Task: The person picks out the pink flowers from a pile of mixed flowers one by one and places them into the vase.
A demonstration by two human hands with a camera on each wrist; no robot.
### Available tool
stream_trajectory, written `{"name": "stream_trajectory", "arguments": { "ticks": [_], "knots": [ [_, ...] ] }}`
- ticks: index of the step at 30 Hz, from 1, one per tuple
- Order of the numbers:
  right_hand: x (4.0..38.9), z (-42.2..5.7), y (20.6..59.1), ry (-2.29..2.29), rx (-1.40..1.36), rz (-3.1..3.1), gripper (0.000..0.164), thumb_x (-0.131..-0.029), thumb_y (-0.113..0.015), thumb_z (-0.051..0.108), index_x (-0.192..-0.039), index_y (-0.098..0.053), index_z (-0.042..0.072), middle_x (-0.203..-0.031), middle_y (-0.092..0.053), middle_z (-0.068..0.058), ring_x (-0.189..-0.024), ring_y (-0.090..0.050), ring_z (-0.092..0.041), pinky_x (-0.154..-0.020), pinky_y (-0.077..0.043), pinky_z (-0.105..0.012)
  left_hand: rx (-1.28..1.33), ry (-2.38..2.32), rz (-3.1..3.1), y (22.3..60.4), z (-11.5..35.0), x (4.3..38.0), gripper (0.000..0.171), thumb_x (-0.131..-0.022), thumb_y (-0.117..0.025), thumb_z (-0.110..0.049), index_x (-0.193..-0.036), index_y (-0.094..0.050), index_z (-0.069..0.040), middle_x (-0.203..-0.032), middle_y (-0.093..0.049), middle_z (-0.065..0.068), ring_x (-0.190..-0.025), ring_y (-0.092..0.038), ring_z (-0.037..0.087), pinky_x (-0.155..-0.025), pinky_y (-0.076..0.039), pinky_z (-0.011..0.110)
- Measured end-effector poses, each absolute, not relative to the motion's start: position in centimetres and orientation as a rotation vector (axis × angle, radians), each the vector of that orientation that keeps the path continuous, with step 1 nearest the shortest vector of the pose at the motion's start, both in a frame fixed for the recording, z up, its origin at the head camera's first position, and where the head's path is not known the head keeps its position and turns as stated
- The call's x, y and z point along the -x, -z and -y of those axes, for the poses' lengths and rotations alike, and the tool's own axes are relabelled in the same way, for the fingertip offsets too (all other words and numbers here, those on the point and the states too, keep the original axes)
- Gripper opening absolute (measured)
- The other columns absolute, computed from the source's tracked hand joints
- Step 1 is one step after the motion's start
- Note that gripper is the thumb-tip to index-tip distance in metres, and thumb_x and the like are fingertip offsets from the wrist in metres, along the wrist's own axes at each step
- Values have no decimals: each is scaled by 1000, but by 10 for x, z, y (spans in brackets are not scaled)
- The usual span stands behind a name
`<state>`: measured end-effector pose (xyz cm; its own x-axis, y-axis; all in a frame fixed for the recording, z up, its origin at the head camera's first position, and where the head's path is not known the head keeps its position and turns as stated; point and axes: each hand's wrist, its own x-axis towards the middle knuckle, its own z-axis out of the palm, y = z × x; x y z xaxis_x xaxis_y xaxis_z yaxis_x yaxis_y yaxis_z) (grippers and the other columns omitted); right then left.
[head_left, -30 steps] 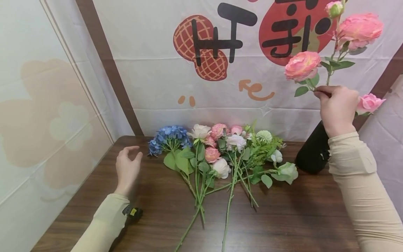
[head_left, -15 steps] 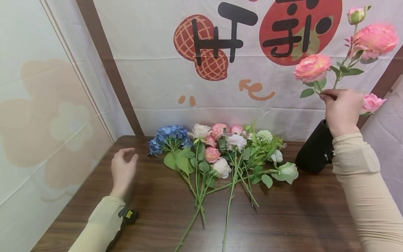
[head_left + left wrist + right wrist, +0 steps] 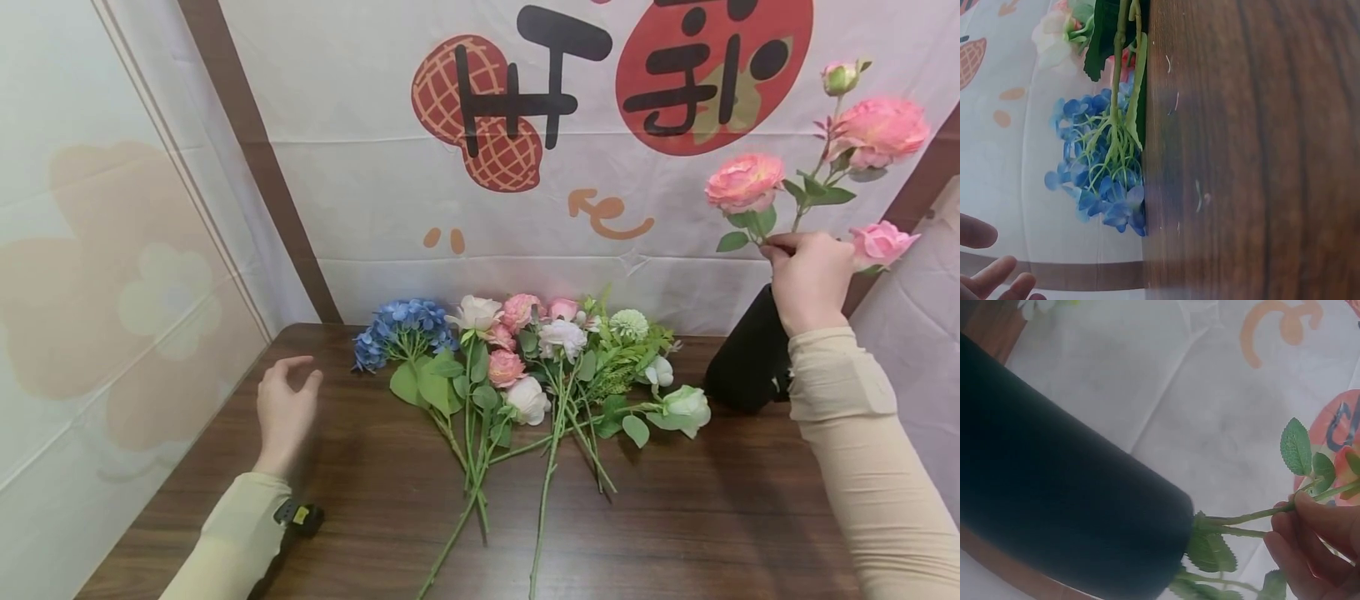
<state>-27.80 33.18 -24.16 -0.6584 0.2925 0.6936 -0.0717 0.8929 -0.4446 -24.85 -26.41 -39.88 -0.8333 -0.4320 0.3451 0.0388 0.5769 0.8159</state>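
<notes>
My right hand [image 3: 810,282] pinches the green stem of a spray of pink artificial flowers [image 3: 877,132] between thumb and fingertips. The spray carries two full blooms and a bud. Beneath the hand stands a black vase [image 3: 748,358], its mouth partly hidden by the hand in the head view. In the right wrist view, the pinched stem [image 3: 1254,515] runs into the vase's mouth, beside other leafy stems. Another pink flower [image 3: 883,243] shows behind the hand. On the left, my left hand [image 3: 287,417] hovers over the table with relaxed fingers and holds nothing. Nearby lies a blue hydrangea [image 3: 408,329].
Several cut flowers lie across the middle of the brown wooden table [image 3: 660,533], among them a white rose [image 3: 527,402] and a pale green rose [image 3: 686,408]. Their long stems point toward the front edge. A printed cloth backdrop [image 3: 360,167] hangs behind the table.
My right hand shifted right, then lowered with the pink spray, so its blooms now sit lower over the vase. My left hand drifted slightly left and down. The flowers on the table stayed put.
</notes>
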Motion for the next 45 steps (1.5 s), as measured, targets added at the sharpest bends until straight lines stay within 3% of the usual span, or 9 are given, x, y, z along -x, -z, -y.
{"name": "stream_trajectory", "arguments": {
  "ticks": [7,13,25,35,45],
  "knots": [
    [279,-338,248,-552,183,2267,24,-92,-58,13,-100,-71,-5,-97,-66,-30,-96,-57,-49,-91,-29,-58,-313,1188,2290,399,267,248,33,-91,-57,-15,-121,-59,-1,-124,-52,23,-115,-42,40,-92,-31,48],
    [281,-343,257,-566,235,2318,25,-93,-57,13,-102,-69,-7,-101,-63,-34,-101,-48,-55,-89,-24,-64,-320,1195,2309,399,269,246,34,-92,-56,-16,-123,-57,0,-127,-50,25,-119,-40,42,-94,-30,51],
    [280,-353,264,-536,317,2361,26,-93,-57,17,-104,-69,-3,-106,-61,-35,-98,-48,-57,-86,-30,-62,-308,1179,2308,400,269,245,34,-93,-55,-16,-123,-57,1,-125,-52,25,-114,-41,41,-89,-31,49],
    [282,-358,273,-450,262,2371,21,-90,-57,14,-96,-70,-2,-95,-65,-30,-88,-53,-53,-77,-35,-59,-303,1171,2301,402,269,245,34,-92,-55,-14,-122,-57,1,-124,-52,26,-114,-42,42,-90,-31,50],
    [284,-353,275,-411,282,2399,26,-83,-49,8,-97,-68,-3,-92,-65,-31,-83,-53,-55,-70,-38,-59,-307,1187,2300,399,270,245,34,-92,-54,-12,-122,-57,2,-126,-52,26,-117,-41,43,-93,-31,51]
  ]
}}
